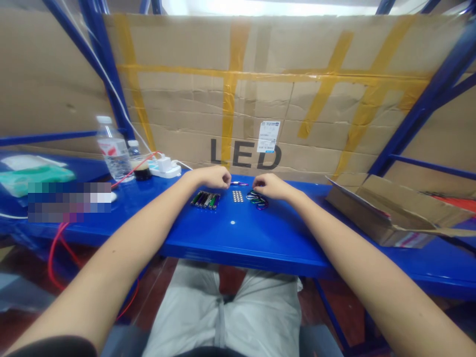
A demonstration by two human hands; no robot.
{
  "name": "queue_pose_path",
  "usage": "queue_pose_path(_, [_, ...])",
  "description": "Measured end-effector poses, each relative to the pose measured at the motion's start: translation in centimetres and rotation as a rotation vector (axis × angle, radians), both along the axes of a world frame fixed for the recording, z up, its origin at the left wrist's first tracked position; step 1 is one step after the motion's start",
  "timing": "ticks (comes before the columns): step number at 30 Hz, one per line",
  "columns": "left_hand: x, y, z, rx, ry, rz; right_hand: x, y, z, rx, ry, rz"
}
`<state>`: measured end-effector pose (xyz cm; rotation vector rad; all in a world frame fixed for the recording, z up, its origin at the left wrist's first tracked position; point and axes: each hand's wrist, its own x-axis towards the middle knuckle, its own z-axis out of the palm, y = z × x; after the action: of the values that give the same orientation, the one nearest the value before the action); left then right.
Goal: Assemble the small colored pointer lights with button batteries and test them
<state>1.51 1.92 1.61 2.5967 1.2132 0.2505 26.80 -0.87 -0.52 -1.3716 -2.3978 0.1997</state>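
Observation:
My left hand (pixel 213 177) rests curled on the blue table (pixel 260 238), its fingers pinched on a thin small pen-like tube (pixel 238 184) that points to the right. Just below that hand lies a row of several small coloured cylinders (pixel 205 200). A little grid of silvery button-like pieces (pixel 237 196) sits between my hands. My right hand (pixel 270 186) is curled with its fingers down on a heap of coloured metal clips (pixel 257 199).
An open cardboard box (pixel 394 213) stands at the right. Two water bottles (pixel 112 148), a white power strip (pixel 165 167) and red cable are at the left. A taped cardboard wall marked LED (pixel 245 153) closes the back. A small white dot (pixel 232 222) lies mid-table.

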Motion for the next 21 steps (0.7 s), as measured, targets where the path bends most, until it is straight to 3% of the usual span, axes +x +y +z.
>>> queue_pose_path(8, [-1.19,-0.6,1.24,-0.226,0.036,0.024,-0.38,-0.16,-0.08,0.025,-0.017,0.038])
queue_pose_path(21, [-0.43,-0.62,0.62,-0.172,0.056,0.025,-0.4,-0.24,-0.04,0.02,-0.004,0.041])
